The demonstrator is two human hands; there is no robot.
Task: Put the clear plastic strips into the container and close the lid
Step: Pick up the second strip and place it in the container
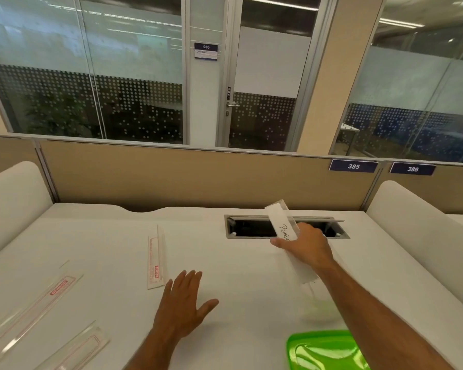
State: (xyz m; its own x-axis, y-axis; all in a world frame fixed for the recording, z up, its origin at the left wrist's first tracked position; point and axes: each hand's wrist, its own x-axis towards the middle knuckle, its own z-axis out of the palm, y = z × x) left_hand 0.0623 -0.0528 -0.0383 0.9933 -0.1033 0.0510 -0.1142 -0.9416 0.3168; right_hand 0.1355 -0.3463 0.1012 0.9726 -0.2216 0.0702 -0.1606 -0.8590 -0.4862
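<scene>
My right hand is shut on a clear plastic strip with a white paper insert and handwriting, held tilted above the white desk. Its lower end points down toward a clear container, which is faint and partly behind my right forearm. A bright green lid lies at the bottom right. My left hand hovers open and flat over the desk. Three more clear strips with red print lie to the left: one upright in the middle, one slanted at the left, one at the bottom edge.
A recessed cable box with a raised metal flap opens in the desk behind my right hand. A beige partition runs along the back, with white side dividers left and right. Glass office walls stand beyond.
</scene>
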